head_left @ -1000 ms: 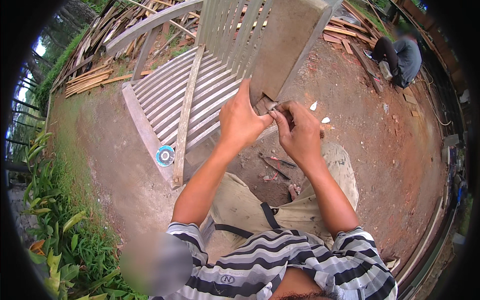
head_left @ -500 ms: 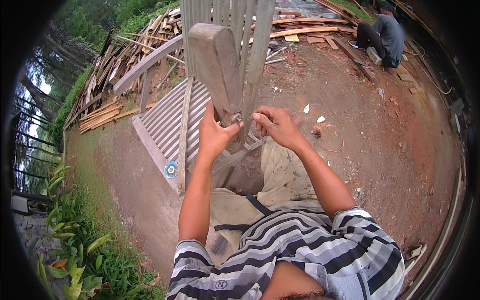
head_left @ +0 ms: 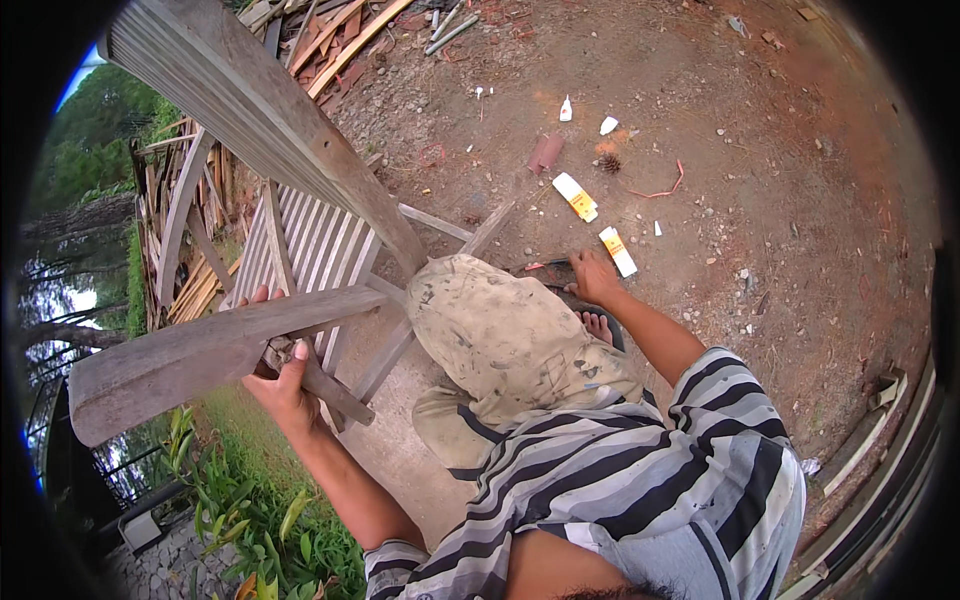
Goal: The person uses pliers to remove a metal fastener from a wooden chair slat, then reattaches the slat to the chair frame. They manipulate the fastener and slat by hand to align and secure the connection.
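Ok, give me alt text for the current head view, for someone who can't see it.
A person's left hand holds a weathered, curved grey wooden piece beside a grey slatted wooden chair, while the right hand is lowered at a slim red-and-dark tool, its grip unclear, near the brown dirt ground. Two white-and-yellow rectangular cartons lie nearby.

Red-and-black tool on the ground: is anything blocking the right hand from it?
Nothing visible is: the right hand is right by the red-and-black tool. The nearest carton lies on the hand's other side.
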`<state>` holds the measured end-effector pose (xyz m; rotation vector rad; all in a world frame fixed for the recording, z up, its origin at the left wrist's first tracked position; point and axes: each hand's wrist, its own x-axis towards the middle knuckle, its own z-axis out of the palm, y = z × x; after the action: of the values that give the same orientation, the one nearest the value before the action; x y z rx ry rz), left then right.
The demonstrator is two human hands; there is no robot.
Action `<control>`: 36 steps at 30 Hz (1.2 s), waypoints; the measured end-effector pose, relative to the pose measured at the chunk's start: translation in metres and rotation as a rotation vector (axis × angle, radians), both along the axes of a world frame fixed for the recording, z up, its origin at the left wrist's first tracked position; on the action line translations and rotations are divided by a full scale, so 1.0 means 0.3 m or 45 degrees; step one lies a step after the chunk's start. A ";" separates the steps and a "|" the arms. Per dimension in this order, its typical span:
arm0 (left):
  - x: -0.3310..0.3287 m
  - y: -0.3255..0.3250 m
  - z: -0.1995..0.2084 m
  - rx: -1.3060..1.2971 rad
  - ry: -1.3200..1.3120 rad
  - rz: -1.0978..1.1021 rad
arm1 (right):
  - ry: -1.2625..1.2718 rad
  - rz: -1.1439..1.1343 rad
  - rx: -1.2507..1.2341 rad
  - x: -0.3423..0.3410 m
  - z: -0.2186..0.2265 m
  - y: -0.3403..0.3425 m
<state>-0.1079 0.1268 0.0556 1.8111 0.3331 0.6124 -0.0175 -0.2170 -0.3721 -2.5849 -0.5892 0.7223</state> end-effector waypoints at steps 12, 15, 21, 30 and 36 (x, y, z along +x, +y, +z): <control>-0.008 0.010 0.081 -0.054 -0.080 0.019 | -0.247 0.425 -0.370 0.031 -0.349 0.111; -0.045 -0.002 0.086 -0.066 -0.128 -0.009 | 0.430 0.217 -0.044 0.088 -0.374 0.015; -0.125 0.033 0.059 -0.025 -0.100 -0.010 | 1.467 -0.437 0.750 0.034 -0.145 -0.087; -0.121 0.032 0.087 -0.031 -0.142 -0.085 | 0.849 -0.617 0.606 -0.020 0.156 -0.301; -0.103 0.026 0.072 -0.078 -0.163 -0.091 | 0.196 -0.361 1.002 -0.108 0.336 -0.399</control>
<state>-0.1388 0.1347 0.0773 1.7090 0.1978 0.6571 -0.0498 -0.3369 -0.2714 -1.8111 -0.3467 0.4588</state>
